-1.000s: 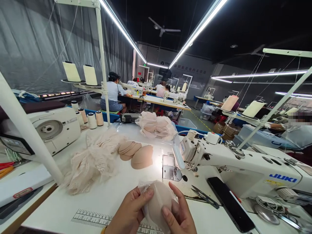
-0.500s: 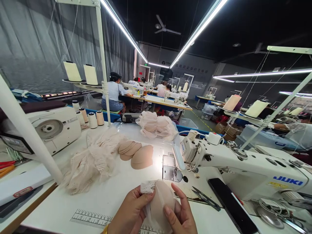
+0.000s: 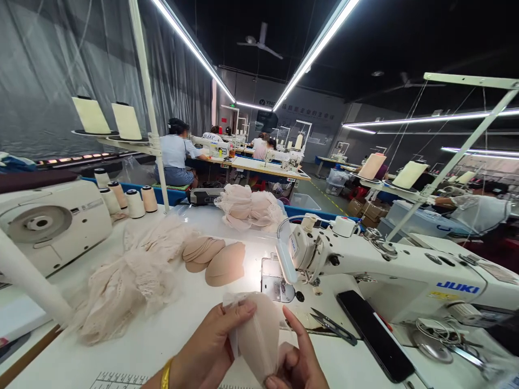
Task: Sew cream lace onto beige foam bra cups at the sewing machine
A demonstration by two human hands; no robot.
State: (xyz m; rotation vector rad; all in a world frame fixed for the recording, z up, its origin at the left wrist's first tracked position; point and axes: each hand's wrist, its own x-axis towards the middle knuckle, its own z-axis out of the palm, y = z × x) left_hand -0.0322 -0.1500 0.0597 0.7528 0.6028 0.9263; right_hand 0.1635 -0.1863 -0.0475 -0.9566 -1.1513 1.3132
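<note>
Both hands hold a beige bra cup piece [image 3: 261, 329] with sheer fabric over it, low in the view above the white table. My left hand [image 3: 213, 335] pinches its upper left edge, thumb lying on top. With thumb and bent fingers, my right hand [image 3: 298, 354] grips the lower right edge, its index finger pointing up. Beyond lie flat beige cup pieces [image 3: 225, 265], some stacked. A loose heap of sheer beige lace [image 3: 133, 281] spreads to the left. The sewing machine [image 3: 389, 275] stands at the right, its needle plate [image 3: 275, 278] lit just past my hands.
Thread snips [image 3: 334, 327] and a black phone [image 3: 373, 335] lie right of my hands. Finished-looking lace cups [image 3: 249, 205] are piled at the back. Thread cones [image 3: 135, 202] and another machine [image 3: 52, 227] stand left. A printed ruler [image 3: 117, 381] marks the front. Co-workers sit farther off.
My left thumb has shifted up over the cup's top edge, and the white lace strip there no longer shows. My right thumb has slid down to the cup's lower end. The view has turned slightly right.
</note>
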